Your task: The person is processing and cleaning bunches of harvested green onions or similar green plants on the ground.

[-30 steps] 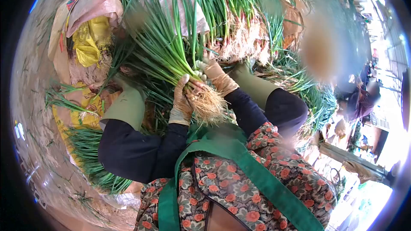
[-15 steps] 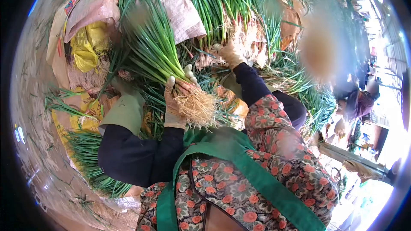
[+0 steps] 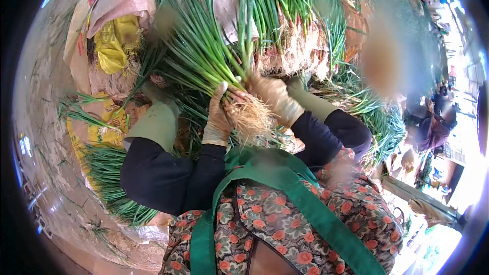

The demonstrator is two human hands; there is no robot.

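Note:
My left hand (image 3: 218, 117), in a pale work glove, grips a thick bunch of green onions (image 3: 204, 56) just above their roots. The leaves fan up and to the left, and a tangle of tan roots (image 3: 249, 117) hangs out on the right. Close against the bunch's right side is my gloved right hand (image 3: 277, 99), smeared by motion, its fingers closed around a few more green onions (image 3: 246, 25) that stand nearly upright. Its fingertips are partly hidden.
A large pile of green onions (image 3: 300, 35), roots toward me, lies ahead. Woven sacks (image 3: 122, 0) and a yellow bag (image 3: 111, 51) are at the left. More green onions (image 3: 114, 173) lie by my left elbow. A person (image 3: 438, 122) is at the far right.
My right hand has come back from the pile to the bunch, bringing a few green onions. My left hand still holds the bunch, which appears slightly farther right.

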